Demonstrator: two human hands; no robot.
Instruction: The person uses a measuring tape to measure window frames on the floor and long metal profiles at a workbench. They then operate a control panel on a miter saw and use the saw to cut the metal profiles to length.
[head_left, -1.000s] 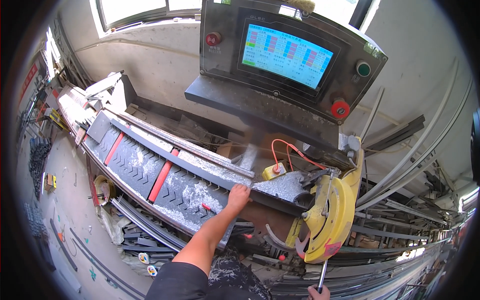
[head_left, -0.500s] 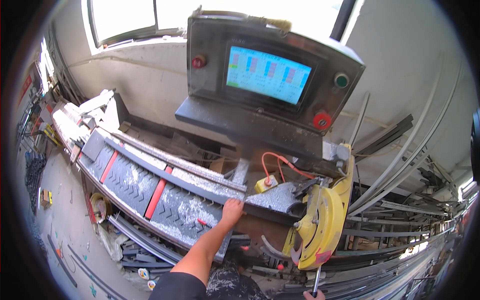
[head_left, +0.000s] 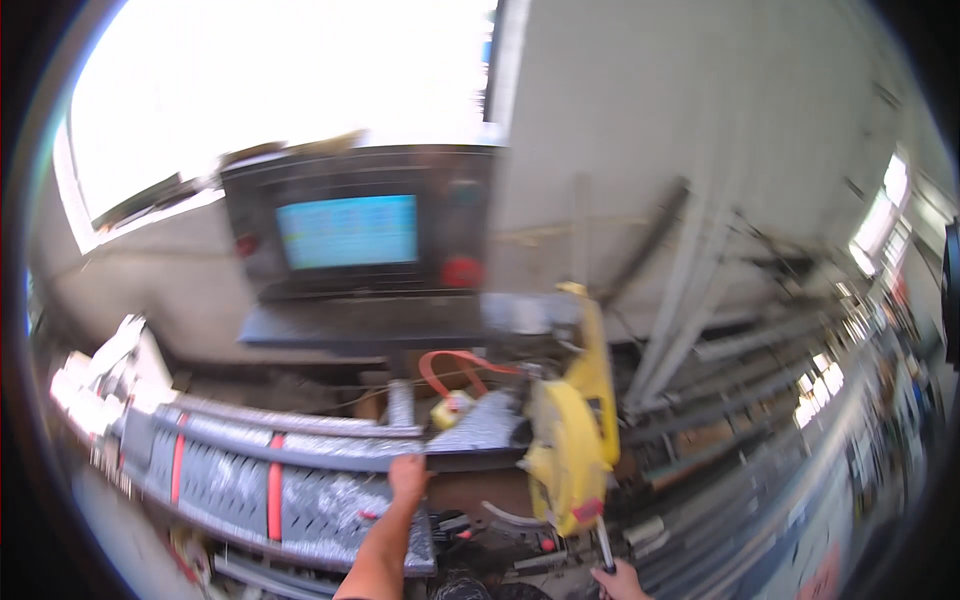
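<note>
The frame is smeared by motion, so fine detail is lost. The left hand (head_left: 408, 476) lies on the long grey metal profile (head_left: 300, 455) that runs across the ribbed saw bench (head_left: 225, 490), fingers pressed onto the bar's near edge just left of the yellow saw guard (head_left: 568, 450); its grip looks to be a flat hold-down on the bar more than a wrap around it, though the blur leaves that uncertain. The right hand (head_left: 620, 580), at the near edge of the picture, is clenched around the lower end of the saw's handle (head_left: 604, 545), which slants up to the guard.

Behind the bench stands a control cabinet with a lit blue screen (head_left: 348, 231) and a red button (head_left: 461, 272). An orange hose (head_left: 455, 365) loops over a small yellow box (head_left: 452, 408) just left of the guard, and loose metal lengths (head_left: 720, 330) lean on the far right wall.

The risk, as I judge it, is the nearness of the left hand to the blade housing: if the bar shifts under a loose hold, the fingers could slide toward the guard. The hose also lies close to the cutting head and could snag
</note>
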